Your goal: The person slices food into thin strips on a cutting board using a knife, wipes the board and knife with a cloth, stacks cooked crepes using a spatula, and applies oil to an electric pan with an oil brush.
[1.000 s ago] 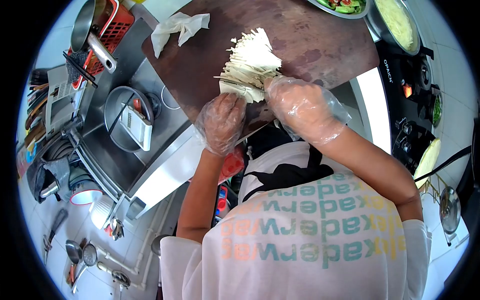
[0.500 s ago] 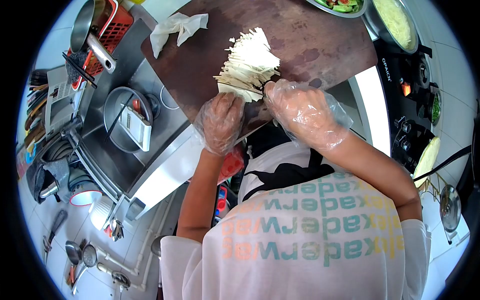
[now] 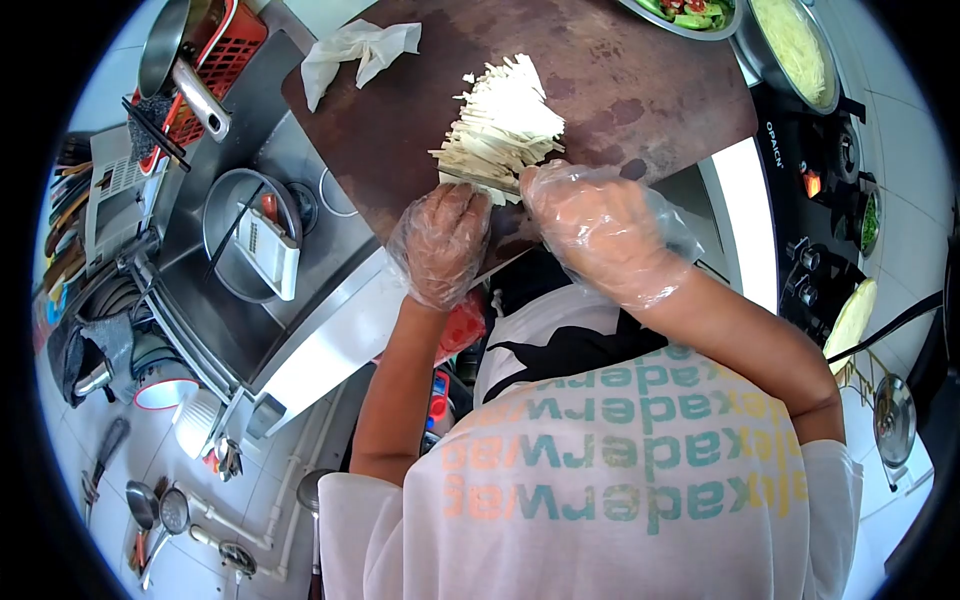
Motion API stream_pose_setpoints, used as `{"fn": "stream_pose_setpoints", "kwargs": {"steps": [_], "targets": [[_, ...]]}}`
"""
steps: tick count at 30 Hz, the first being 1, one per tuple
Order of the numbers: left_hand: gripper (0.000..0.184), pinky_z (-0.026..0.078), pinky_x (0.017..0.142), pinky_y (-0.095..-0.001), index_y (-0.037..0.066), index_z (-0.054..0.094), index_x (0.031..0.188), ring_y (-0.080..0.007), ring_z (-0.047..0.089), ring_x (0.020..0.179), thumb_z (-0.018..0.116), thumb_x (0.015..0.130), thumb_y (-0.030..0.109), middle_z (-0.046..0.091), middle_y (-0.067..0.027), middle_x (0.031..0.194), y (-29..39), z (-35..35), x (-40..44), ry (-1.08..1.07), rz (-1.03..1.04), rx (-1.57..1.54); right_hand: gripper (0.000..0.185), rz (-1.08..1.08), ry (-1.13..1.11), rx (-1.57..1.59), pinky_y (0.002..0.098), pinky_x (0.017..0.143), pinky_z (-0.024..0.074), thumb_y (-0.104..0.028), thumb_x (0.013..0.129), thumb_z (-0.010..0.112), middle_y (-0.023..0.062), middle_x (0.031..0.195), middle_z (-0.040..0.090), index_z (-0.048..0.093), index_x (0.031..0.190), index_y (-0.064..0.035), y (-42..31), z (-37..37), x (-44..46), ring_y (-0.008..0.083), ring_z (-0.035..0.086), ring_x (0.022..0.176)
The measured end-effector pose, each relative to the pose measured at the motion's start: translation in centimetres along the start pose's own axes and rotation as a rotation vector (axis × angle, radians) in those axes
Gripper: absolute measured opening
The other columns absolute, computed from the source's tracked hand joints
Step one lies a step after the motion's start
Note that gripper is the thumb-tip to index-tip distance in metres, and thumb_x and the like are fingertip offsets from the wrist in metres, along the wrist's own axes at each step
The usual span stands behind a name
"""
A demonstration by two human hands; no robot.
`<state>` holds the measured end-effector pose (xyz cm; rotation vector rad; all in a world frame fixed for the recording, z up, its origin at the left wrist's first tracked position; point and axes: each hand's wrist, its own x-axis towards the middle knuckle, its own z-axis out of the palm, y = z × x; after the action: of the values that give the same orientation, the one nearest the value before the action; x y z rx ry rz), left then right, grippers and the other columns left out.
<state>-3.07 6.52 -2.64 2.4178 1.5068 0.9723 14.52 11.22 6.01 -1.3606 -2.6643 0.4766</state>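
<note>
Both hands wear clear plastic gloves. My right hand is closed round a kitchen knife; its handle is hidden in my fist and only a thin line of blade shows. The blade lies across pale, cream-coloured vegetable slices. My left hand, fingers curled, holds these slices down at the near edge of the dark brown cutting board. Just beyond the blade lies a heap of thin pale strips. What the vegetable is, I cannot tell.
A crumpled white cloth or tissue lies on the board's left. To the left is a sink with a metal basin holding a white grater. Bowls of cut green vegetables and shreds stand upper right, near a black stove.
My right hand and the knife have shifted slightly left, and the blade now shows as a line across the slices. My left hand stays nearly in place.
</note>
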Motion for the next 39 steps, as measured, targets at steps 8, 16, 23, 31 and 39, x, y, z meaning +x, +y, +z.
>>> {"fn": "stream_pose_setpoints", "kwargs": {"steps": [8, 16, 23, 31, 39], "targets": [[0.028, 0.048, 0.071, -0.0400, 0.003, 0.062, 0.092, -0.0311, 0.057, 0.088, 0.064, 0.064, 0.000, 0.057, -0.0125, 0.097, 0.1, 0.0, -0.4, 0.001, -0.021, -0.026, 0.008, 0.023, 0.027, -0.025, 0.0352, 0.049, 0.0502, -0.009, 0.074, 0.055, 0.0103, 0.062, 0.059, 0.056, 0.082, -0.0077, 1.6, 1.3, -0.7, 0.0259, 0.062, 0.057], [0.031, 0.046, 0.073, -0.0400, 0.002, 0.061, 0.094, -0.0309, 0.056, 0.090, 0.063, 0.062, 0.003, 0.056, -0.0127, 0.098, 0.4, 0.1, -0.7, -0.026, -0.019, 0.007, 0.008, -0.003, 0.059, 0.000, 0.0348, 0.050, 0.0499, -0.008, 0.076, 0.053, 0.0097, 0.065, 0.059, 0.056, 0.084, -0.0070, 0.3, -0.3, -0.9, 0.0255, 0.062, 0.060], [0.028, 0.048, 0.071, -0.0402, 0.003, 0.062, 0.092, -0.0314, 0.058, 0.088, 0.064, 0.065, -0.001, 0.057, -0.0122, 0.095, 0.2, 0.0, -0.6, -0.005, -0.029, -0.014, 0.011, -0.015, 0.042, 0.002, 0.0375, 0.048, 0.0487, -0.011, 0.077, 0.053, 0.0110, 0.064, 0.060, 0.058, 0.087, -0.0080, 0.8, -0.2, -0.3, 0.0266, 0.061, 0.055], [0.026, 0.048, 0.070, -0.0397, 0.003, 0.062, 0.091, -0.0307, 0.058, 0.086, 0.064, 0.065, -0.001, 0.058, -0.0117, 0.094, 0.4, 0.0, -0.6, 0.020, -0.047, -0.029, 0.011, 0.006, -0.019, -0.049, 0.0365, 0.047, 0.0483, -0.012, 0.077, 0.053, 0.0113, 0.063, 0.060, 0.059, 0.086, -0.0098, 0.1, -0.1, -0.2, 0.0266, 0.061, 0.055], [0.031, 0.047, 0.075, -0.0398, 0.002, 0.060, 0.094, -0.0314, 0.055, 0.091, 0.063, 0.063, 0.003, 0.055, -0.0127, 0.097, 0.3, 0.1, -0.7, -0.011, -0.030, -0.033, 0.011, 0.038, 0.006, -0.015, 0.0378, 0.048, 0.0471, -0.018, 0.083, 0.054, 0.0122, 0.067, 0.057, 0.052, 0.082, -0.0072, 1.5, 1.3, -0.1, 0.0287, 0.060, 0.059]]}}
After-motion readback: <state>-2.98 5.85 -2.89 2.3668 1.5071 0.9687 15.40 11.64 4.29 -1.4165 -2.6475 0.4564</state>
